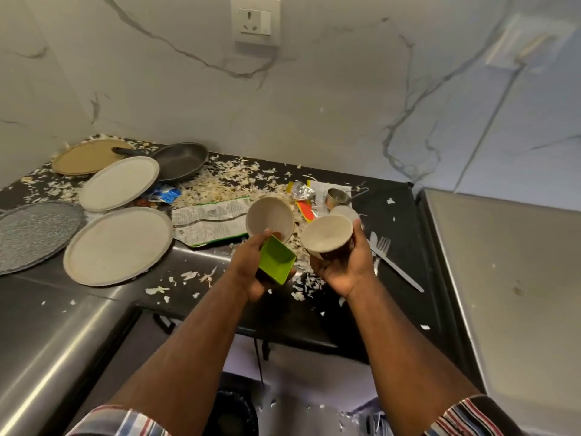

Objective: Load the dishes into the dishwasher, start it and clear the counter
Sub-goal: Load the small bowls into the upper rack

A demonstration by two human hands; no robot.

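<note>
My left hand (248,272) holds a green square container (276,259) together with a beige bowl (268,218), both tilted above the dark counter (94,287). My right hand (349,265) grips a second beige bowl (327,236), tipped toward me. Left on the counter lie two beige plates (118,245) (119,182), a grey speckled plate (34,234), a brown plate (85,155) and a black frying pan (182,160). A fork (382,247) and a knife (397,267) lie to the right of my right hand. A steel measuring cup (338,198) stands behind the bowls.
Food scraps (226,180) are strewn over the counter, with a torn snack wrapper (209,220), a blue packet (165,193) and small foil and orange wrappers (303,199). A wall socket (255,22) sits on the marble backsplash. A steel surface (509,278) lies right.
</note>
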